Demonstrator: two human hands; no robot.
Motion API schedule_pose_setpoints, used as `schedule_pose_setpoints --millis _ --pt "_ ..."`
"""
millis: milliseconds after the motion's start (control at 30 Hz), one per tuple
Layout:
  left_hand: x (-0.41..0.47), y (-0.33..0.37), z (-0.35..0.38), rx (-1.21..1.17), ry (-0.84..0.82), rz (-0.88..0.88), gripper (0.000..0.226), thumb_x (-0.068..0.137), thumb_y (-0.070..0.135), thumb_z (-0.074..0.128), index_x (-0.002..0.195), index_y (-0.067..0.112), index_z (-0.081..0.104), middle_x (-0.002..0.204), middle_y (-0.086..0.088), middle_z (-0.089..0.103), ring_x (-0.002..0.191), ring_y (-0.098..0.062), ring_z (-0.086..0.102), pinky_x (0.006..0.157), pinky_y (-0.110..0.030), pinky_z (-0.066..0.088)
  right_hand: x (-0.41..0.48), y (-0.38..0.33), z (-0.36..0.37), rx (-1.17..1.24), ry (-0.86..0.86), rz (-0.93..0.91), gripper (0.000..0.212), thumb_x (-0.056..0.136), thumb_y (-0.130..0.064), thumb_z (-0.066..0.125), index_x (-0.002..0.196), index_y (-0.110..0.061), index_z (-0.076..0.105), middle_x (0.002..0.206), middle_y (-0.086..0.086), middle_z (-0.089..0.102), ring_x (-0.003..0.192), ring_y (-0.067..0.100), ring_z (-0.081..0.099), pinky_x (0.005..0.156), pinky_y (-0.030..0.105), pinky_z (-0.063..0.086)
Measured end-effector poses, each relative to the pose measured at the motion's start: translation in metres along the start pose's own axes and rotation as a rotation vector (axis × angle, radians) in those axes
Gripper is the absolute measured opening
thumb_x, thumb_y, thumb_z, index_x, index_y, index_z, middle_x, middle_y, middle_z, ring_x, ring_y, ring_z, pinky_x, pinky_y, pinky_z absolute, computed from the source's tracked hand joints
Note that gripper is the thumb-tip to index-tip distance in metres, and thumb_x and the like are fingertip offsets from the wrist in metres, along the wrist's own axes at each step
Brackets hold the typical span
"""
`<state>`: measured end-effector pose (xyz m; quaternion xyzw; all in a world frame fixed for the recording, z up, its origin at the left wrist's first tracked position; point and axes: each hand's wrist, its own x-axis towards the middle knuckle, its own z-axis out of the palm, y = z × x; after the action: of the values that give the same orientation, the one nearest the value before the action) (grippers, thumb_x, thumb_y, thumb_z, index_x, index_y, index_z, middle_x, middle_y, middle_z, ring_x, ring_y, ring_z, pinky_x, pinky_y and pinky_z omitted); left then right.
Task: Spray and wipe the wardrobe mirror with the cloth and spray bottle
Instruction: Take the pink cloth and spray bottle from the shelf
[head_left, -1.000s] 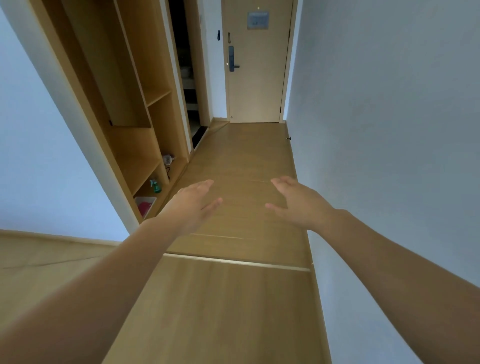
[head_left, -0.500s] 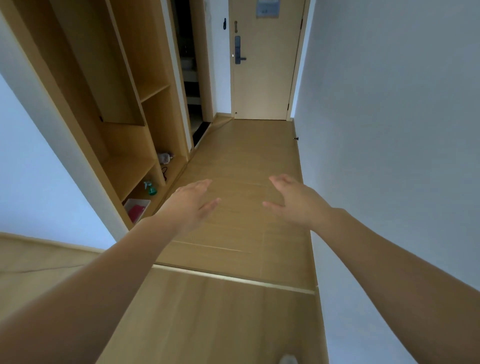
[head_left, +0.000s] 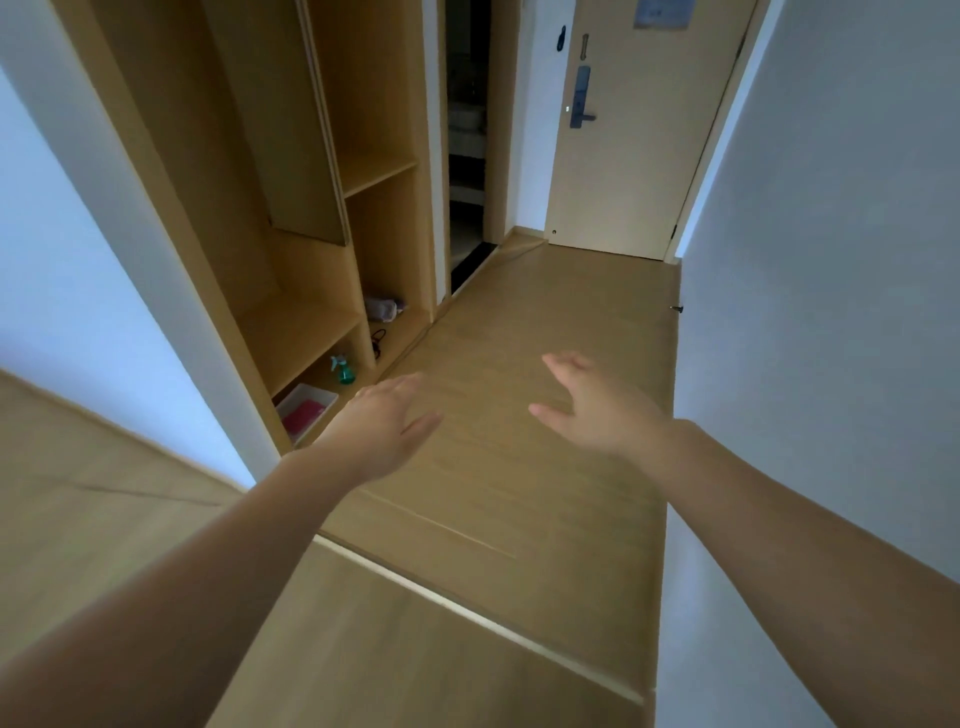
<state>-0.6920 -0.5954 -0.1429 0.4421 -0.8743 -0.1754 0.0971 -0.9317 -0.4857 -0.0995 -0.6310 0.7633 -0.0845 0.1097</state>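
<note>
Now both bare hands — left hand (head_left: 384, 421), right hand (head_left: 597, 410) — hover empty with fingers spread; small green plastic spray bottle (head_left: 343, 370) stands on the wooden wardrobe's bottom shelf (head_left: 311, 384), beside a pink cloth (head_left: 302, 415).

The spray bottle (head_left: 343, 371) is green with a pale trigger head. It stands upright on the bottom shelf of the open wardrobe (head_left: 296, 332). Near it on the same shelf, closer to the camera, the pink cloth (head_left: 303, 415) lies flat inside a shallow white tray (head_left: 314, 391).
</note>
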Motion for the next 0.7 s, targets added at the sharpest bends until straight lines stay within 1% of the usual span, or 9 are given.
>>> schedule_pose_setpoints --millis 100,200,267,367,500,700 --pt "0.025 -0.008 0.000 0.000 0.013 -0.019 0.065 0.092 0.060 0.038 0.148 0.029 0.024 0.149 0.003 0.038 0.137 -0.019 0.034 0.111 -0.038 0.029 0.035 0.010 -0.001 0.008 -0.011 -0.030 0.074 0.095 -0.053 0.047 0.155 -0.025 0.014 0.163 0.001 0.012 0.148 0.022 0.020 0.118 0.045 0.025" --pt "0.057 -0.019 -0.003 0.005 -0.010 -0.037 0.066 0.092 0.061 0.036 0.148 0.029 0.023 0.150 0.003 0.037 0.138 -0.019 0.033 0.111 -0.043 0.031 0.079 0.017 -0.001 0.023 -0.009 -0.058 0.074 0.094 -0.053 0.049 0.154 -0.024 0.016 0.162 0.003 0.015 0.147 0.022 0.020 0.118 0.044 0.024" --pt "0.085 -0.028 -0.004 0.030 -0.005 -0.054 0.067 0.093 0.061 0.035 0.149 0.026 0.022 0.151 0.001 0.035 0.138 -0.021 0.032 0.111 -0.044 0.031 0.112 0.021 0.002 0.045 -0.014 -0.068 0.075 0.094 -0.052 0.049 0.154 -0.024 0.016 0.162 0.003 0.014 0.148 0.020 0.019 0.118 0.044 0.023" --pt "0.127 -0.040 -0.009 0.049 0.031 -0.050 0.067 0.094 0.057 0.037 0.149 0.020 0.023 0.151 -0.003 0.034 0.137 -0.024 0.032 0.111 -0.043 0.031 0.158 0.027 0.004 0.054 -0.016 -0.066 0.074 0.095 -0.051 0.050 0.154 -0.023 0.016 0.162 0.003 0.013 0.148 0.020 0.016 0.119 0.040 0.020" --pt "0.188 -0.057 -0.024 0.050 0.067 -0.020 0.065 0.096 0.052 0.040 0.149 0.016 0.027 0.148 -0.005 0.039 0.133 -0.024 0.037 0.109 -0.042 0.032 0.223 0.028 -0.005 0.002 0.003 -0.078 0.073 0.095 -0.052 0.048 0.155 -0.022 0.018 0.162 0.003 0.017 0.147 0.020 0.019 0.117 0.039 0.022" --pt "0.264 -0.078 -0.044 0.052 0.074 0.000 0.063 0.096 0.050 0.039 0.148 0.017 0.029 0.148 -0.006 0.039 0.134 -0.023 0.037 0.110 -0.042 0.031 0.303 0.029 -0.015 -0.014 0.024 -0.118 0.074 0.095 -0.053 0.048 0.154 -0.021 0.018 0.161 0.005 0.019 0.146 0.022 0.024 0.116 0.040 0.025"
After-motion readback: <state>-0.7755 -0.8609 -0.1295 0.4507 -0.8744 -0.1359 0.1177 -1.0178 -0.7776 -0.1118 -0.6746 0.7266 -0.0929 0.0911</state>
